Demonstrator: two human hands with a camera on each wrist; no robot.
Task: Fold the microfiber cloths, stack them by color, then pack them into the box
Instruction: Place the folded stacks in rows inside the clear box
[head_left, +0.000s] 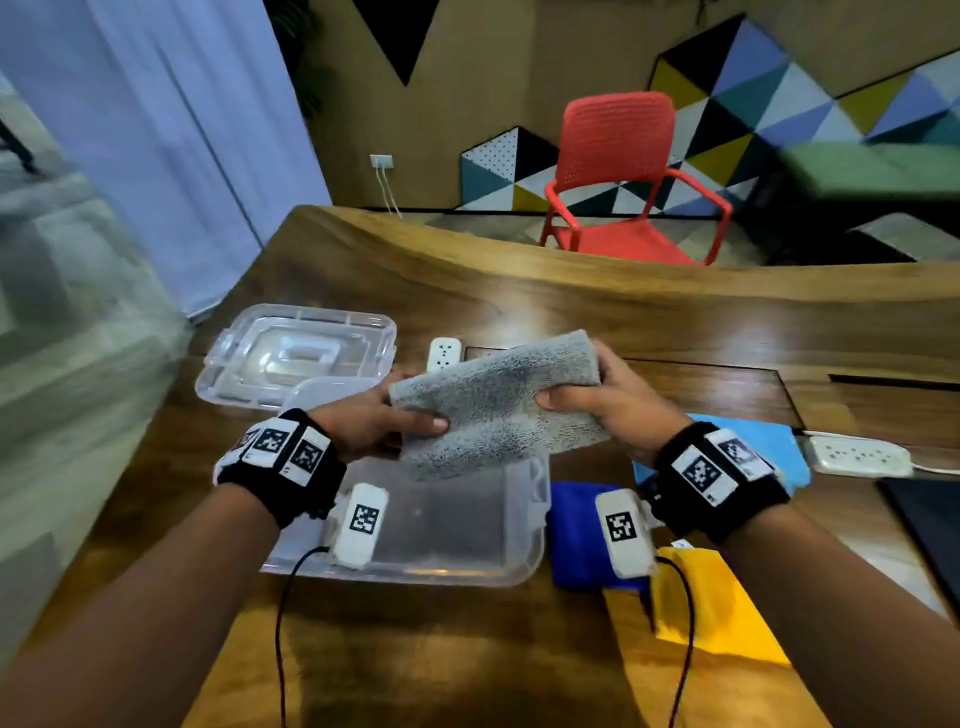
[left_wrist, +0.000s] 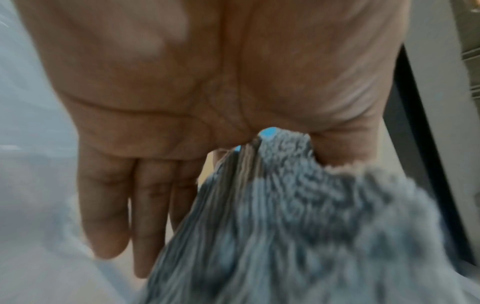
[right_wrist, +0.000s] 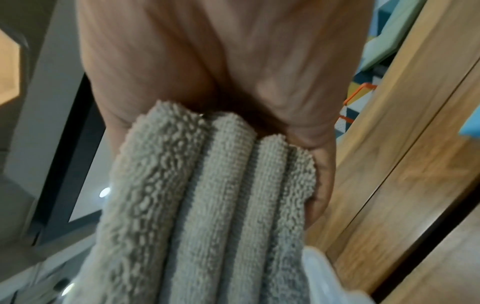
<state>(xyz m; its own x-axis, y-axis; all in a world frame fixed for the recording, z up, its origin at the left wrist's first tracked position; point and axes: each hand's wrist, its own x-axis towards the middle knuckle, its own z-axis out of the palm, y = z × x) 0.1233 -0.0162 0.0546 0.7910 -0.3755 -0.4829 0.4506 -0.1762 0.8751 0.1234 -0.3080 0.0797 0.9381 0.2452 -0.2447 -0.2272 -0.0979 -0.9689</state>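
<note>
Near the wearer on the wooden worktop (head_left: 467, 649), an open clear box (head_left: 431, 525), and directly above it a folded grey cloth (head_left: 493, 405) (long axis left to right) clasped at opposite ends by left hand (head_left: 371, 421) and right hand (head_left: 618, 410).

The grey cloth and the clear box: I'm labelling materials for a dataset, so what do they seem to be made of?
The grey cloth, held by both hands, looks like plush microfiber: fuzzy looped pile, matte, with ribbed folded layers in the right wrist view. The clear box looks like translucent moulded plastic, glossy; the wooden table shows through it.
</note>
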